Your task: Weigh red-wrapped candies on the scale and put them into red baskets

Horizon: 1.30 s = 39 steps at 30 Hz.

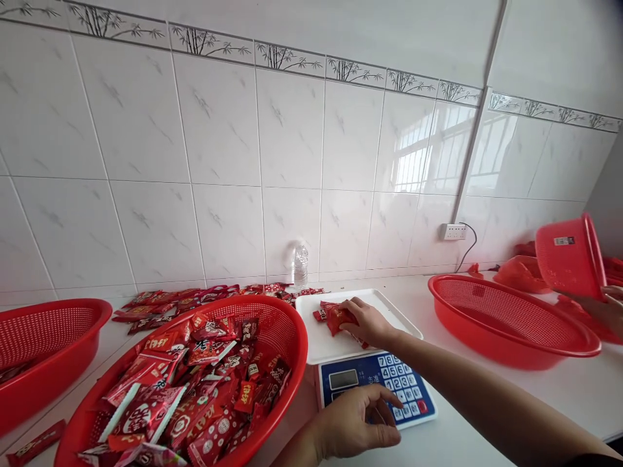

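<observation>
My right hand (367,321) is closed on small red snack packets (338,318) lying on the white tray (311,344) of a weighing scale. My left hand (353,418) hovers above the scale's blue keypad panel (377,373), with fingers loosely bent, apart from the thumb, and nothing in them. It partly covers the keys and the panel's lower edge. To the left of the scale, a red perforated basket (294,350) is heaped with red and dark-red wrapped snack packets (209,383).
Another red basket (73,350) stands far left, one (516,350) to the right. Loose packets (180,301) and a clear bottle (300,266) line the tiled wall. At far right, another person's hand (598,308) holds a tilted red basket (567,259).
</observation>
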{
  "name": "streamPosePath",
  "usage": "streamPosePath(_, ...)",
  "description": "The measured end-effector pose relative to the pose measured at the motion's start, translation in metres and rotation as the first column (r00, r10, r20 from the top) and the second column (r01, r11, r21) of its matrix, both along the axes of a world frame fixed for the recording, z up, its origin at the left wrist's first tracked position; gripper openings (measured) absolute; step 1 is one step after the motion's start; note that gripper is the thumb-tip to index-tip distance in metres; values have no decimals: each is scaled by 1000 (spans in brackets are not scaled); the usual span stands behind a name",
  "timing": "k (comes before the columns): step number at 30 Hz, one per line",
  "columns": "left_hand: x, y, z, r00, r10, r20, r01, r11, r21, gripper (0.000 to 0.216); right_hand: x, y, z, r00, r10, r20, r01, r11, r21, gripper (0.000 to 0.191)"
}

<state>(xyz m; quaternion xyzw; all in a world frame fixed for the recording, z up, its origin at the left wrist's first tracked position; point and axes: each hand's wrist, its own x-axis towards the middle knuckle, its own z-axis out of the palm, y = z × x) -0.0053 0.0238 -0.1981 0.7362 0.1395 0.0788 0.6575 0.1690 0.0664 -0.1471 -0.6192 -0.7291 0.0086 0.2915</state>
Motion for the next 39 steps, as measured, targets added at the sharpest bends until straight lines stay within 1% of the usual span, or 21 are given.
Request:
streamPosePath(3, -1, -1, 3, 1000, 3, -31, -2, 998, 58, 47, 4, -2, 6, 999, 9, -42, -5, 997, 79, 35)
streamPosePath(6, -2, 0, 5, 999, 1, -34, 1, 998, 66, 46, 13, -1, 13, 992, -26, -125, 43, 989, 140, 32)
streamPosePath(9, -3, 2, 6, 1000, -8, 6, 8, 999, 33, 46, 27, 4, 17, 968, -85, -237, 128, 976, 174, 30)
streamPosePath(12, -3, 7, 6, 998, -23, 53, 24, 1000, -17, 46, 47, 8, 18, 926, -160, -341, 233, 955, 184, 34)
streamPosePath(15, -3, 10, 5, 997, -22, 80, 27, 998, -56, 46, 77, 3, 20, 892, -248, -377, 338, 922, 192, 38)
streamPosePath(19, -3, 12, 4, 995, -30, 94, 37, 997, -70, 46, 137, -20, 27, 843, -425, -331, 502, 842, 198, 43)
streamPosePath(23, -3, 10, 7, 996, -31, 78, 32, 999, -15, 43, 200, -51, 33, 782, -597, -181, 624, 755, 204, 42)
streamPosePath(26, -4, 9, 12, 998, -34, 50, 35, 999, -5, 42, 235, -72, 32, 734, -677, -50, 674, 718, 172, 40)
streamPosePath(29, -4, 9, 14, 999, -36, 40, 37, 999, -14, 42, 257, -89, 23, 696, -716, 53, 710, 698, 98, 36)
streamPosePath(31, -5, 8, 13, 998, -36, 46, 36, 999, -9, 42, 263, -96, 16, 678, -728, 104, 729, 684, 38, 36)
streamPosePath(33, -5, 7, 12, 998, -41, 49, 41, 999, 0, 42, 262, -95, 11, 667, -731, 146, 739, 673, -7, 40)
streamPosePath(35, -5, 6, 12, 998, -48, 39, 47, 999, 6, 43, 253, -86, 9, 680, -710, 183, 724, 690, -17, 44)
streamPosePath(37, -4, 5, 13, 998, -53, 20, 53, 999, 9, 44, 231, -68, 11, 731, -648, 213, 663, 748, 0, 48)
streamPosePath(39, -4, 5, 13, 998, -57, 6, 57, 998, 5, 45, 197, -47, 14, 808, -536, 242, 551, 834, 8, 53)
